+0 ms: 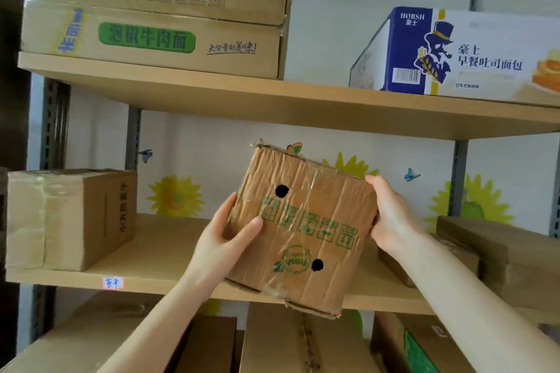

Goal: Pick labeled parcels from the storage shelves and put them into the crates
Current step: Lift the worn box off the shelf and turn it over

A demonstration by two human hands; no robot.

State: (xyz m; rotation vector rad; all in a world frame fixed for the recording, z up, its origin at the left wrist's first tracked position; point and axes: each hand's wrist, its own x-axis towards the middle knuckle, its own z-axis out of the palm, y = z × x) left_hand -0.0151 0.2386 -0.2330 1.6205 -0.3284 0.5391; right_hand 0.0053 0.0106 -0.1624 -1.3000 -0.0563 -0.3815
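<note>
At chest height before a storage rack, two bare hands are holding a crumpled cardboard parcel (298, 230) tilted in front of the middle shelf (157, 251), with its lower corner hanging past the shelf's front edge; the left hand (224, 239) is cupping the parcel's left side with its thumb pressing on the printed face; the right hand (391, 218) is wrapping its fingers (375, 188) over the upper right corner, so both hands are clamped on the parcel; gripping from both sides probably suits a soft, tape-wrapped box that could sag in one hand; most fingers are lying hidden behind the cardboard; whether the parcel is touching the shelf is hard to tell; its green print is showing upside down and blurring under glossy tape, and no shipping label is showing on this face; a taped box (69, 218) is sitting to the left; no crates are showing, and the cartons below are running off the frame.
</note>
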